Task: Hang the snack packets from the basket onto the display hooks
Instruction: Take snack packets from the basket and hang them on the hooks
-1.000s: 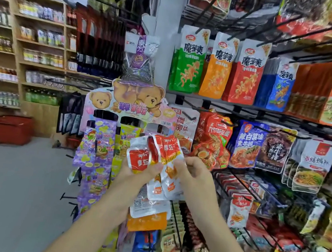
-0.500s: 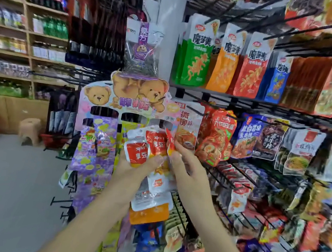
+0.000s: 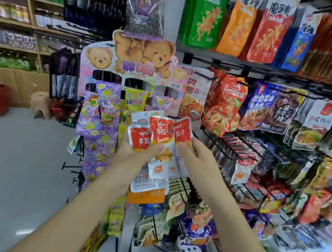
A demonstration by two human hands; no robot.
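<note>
Head view: a fan of red-and-white packets [image 3: 160, 134] is held up in front of the rack's [image 3: 271, 69] left edge, touching no hook. The left hand [image 3: 135, 155] grips the fan from below, thumb pressed across the fronts and fingers curled behind. The right hand [image 3: 199, 156] pinches the rightmost packet between thumb and fingers. Just behind the fan hangs a bear card [image 3: 135, 60] with purple strips [image 3: 103, 123] trailing down its left side. Black hooks [image 3: 215, 142] jut out just right of the fan, and a red noodle pack [image 3: 223, 105] hangs above them. An orange pack [image 3: 146, 196] shows below the wrists. Drink shelves [image 3: 11, 21] and a stool [image 3: 39, 101] stand well apart at left.
</note>
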